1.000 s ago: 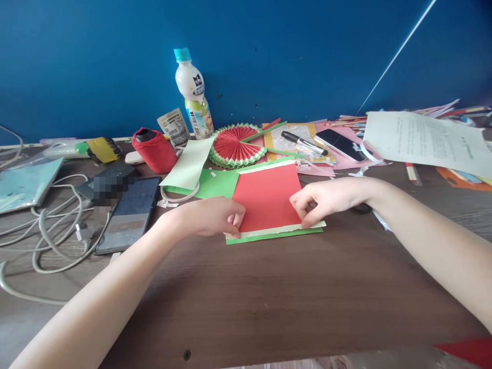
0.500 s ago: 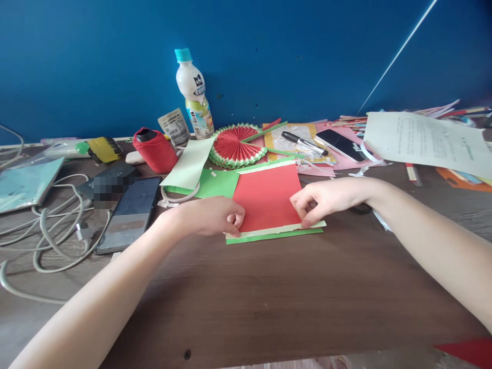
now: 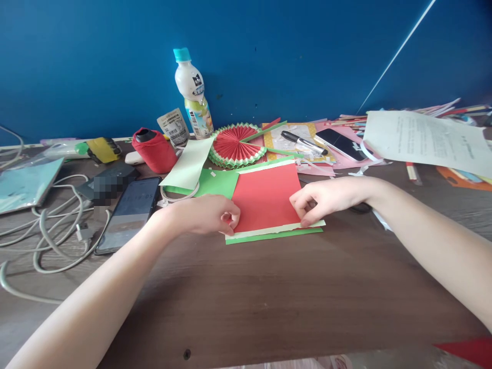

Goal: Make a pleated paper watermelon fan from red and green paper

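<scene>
Blue wall (image 3: 292,56) behind a brown wood-grain bench (image 3: 269,307), where a red paper sheet (image 3: 265,200) lies flat between a person's two bare hands. Pale strips border its near and far edges, and green paper (image 3: 274,237) shows just past the near strip. That near edge runs from left to right, rising slightly rightward, so it spans the gap from one hand to the other.

The left hand (image 3: 209,212) is at the sheet's near left corner, fingers curled and thumb down by the strip. The right hand (image 3: 317,200) is at the right side of the sheet, fingers bent, with fingertips at the near strip, short of its right end. Each hand is nearest its own end; whether either pinches the paper or only presses on it, I cannot tell.

Behind the red sheet is a pleated red and green paper rosette (image 3: 234,146). Behind and left of the sheet, a drink bottle (image 3: 190,82) stands with its teal cap on; how full it is cannot be told. Farther left of the sheet, a clear plastic sleeve (image 3: 28,184) holds something teal and flat. Also left of the sheet are a dark smartphone (image 3: 128,212) and a looped white cable. Behind it to the right lie a black marker (image 3: 303,142) and, farther right, a large printed page (image 3: 423,141).
</scene>
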`<action>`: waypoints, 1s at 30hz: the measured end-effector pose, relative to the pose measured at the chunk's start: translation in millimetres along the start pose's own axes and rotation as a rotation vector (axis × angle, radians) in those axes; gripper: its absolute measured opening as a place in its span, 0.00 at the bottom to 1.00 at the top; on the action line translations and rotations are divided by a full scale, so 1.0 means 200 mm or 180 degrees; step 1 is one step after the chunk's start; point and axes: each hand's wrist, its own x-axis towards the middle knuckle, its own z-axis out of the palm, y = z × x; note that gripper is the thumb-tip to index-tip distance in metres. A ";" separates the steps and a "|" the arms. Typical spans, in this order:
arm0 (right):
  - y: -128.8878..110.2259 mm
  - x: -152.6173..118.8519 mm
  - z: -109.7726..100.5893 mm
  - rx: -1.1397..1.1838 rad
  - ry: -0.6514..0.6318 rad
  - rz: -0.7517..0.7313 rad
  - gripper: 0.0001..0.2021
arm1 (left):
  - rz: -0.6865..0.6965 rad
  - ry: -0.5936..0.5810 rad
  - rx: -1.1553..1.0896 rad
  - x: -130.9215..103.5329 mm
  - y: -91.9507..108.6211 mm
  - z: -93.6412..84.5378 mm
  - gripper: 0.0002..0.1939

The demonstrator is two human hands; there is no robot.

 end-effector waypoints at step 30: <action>0.01 0.00 0.00 0.0077 -0.0026 -0.0046 0.17 | 0.0083 -0.0026 -0.0056 0.01 0.00 0.00 0.08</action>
